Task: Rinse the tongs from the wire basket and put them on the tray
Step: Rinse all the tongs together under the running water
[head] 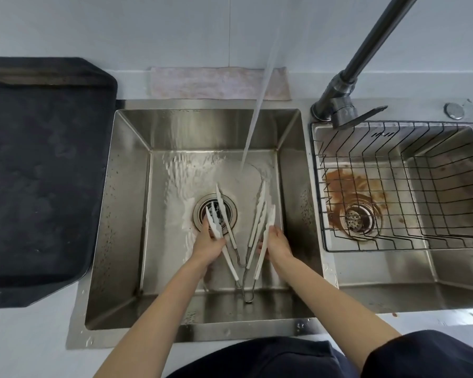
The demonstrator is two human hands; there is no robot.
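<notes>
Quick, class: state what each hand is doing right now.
Left hand: closed on white tongs.
Right hand: closed on the tongs' other arms.

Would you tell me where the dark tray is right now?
In the head view the tray lies on the counter at far left, beside the left sink basin.

Even, soft daylight over my sink; wide-angle view with curved edges.

Bright sheen on the steel sink (131,186) walls, faint shadows under my forearms, and the black tray (44,173) reads dark and flat. The counter edges bow outward, the water stream (257,110) blurs, and fine detail looks slightly soft throughout.
</notes>
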